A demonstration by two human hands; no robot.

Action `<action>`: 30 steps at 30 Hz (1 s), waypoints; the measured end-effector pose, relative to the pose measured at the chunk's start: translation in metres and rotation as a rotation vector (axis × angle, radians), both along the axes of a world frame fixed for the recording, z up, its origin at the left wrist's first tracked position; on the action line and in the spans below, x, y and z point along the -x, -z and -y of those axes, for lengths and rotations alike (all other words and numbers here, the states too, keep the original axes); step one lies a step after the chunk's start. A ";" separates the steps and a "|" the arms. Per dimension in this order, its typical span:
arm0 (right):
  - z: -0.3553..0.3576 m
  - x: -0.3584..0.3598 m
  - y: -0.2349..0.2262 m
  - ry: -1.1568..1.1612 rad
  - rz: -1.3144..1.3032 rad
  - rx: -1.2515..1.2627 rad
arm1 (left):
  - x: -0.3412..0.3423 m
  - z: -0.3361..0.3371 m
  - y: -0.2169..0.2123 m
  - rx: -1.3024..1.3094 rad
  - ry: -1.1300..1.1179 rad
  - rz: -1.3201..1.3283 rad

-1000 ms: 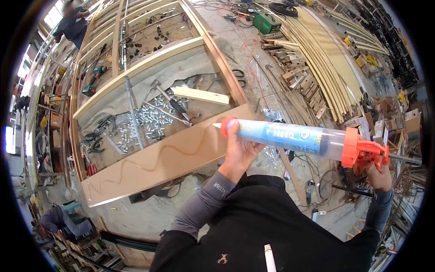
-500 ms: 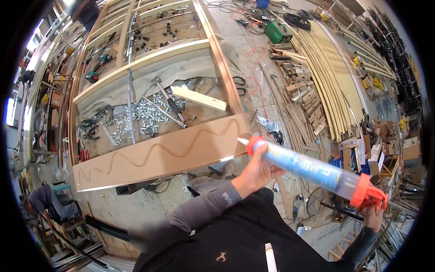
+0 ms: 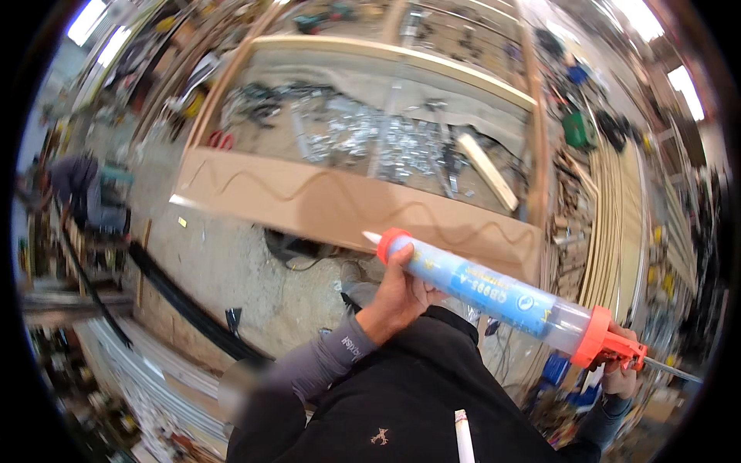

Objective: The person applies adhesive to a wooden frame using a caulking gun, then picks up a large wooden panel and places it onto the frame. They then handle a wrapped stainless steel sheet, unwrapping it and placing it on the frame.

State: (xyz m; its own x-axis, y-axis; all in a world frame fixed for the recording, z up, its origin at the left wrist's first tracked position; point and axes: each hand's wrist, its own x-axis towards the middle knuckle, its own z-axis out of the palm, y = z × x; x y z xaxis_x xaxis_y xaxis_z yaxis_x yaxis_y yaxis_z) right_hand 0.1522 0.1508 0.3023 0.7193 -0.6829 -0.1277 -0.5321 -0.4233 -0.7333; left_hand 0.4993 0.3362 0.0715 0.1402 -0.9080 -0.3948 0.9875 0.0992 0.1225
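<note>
The left hand [image 3: 401,297] curls around the front of a caulking gun [image 3: 494,289]; the right hand [image 3: 620,374] grips its red handle [image 3: 614,347]. The gun is on the near side of the brown board [image 3: 293,202], which bears a wavy bead [image 3: 316,176]. Beyond the board lie metal fasteners [image 3: 409,147] and a pale wood offcut [image 3: 486,171].
</note>
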 end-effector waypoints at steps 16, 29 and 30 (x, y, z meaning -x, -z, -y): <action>-0.075 -0.410 0.059 -0.582 0.118 -0.194 | -0.303 -0.163 0.055 0.036 -0.853 0.184; -0.055 -0.333 0.101 -0.567 0.379 -0.511 | -0.261 -0.125 -0.002 -0.030 -0.839 0.301; -0.045 -0.305 0.103 -0.440 0.348 -0.530 | -0.245 -0.113 -0.019 -0.036 -0.823 0.330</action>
State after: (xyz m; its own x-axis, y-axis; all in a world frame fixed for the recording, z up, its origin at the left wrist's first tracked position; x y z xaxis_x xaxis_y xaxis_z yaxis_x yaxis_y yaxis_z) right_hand 0.4572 0.1958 0.1990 0.9690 -0.2356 -0.0745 -0.0975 -0.0876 -0.9914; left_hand 0.7438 0.4495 0.0900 0.8549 -0.4571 -0.2454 0.5188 0.7526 0.4055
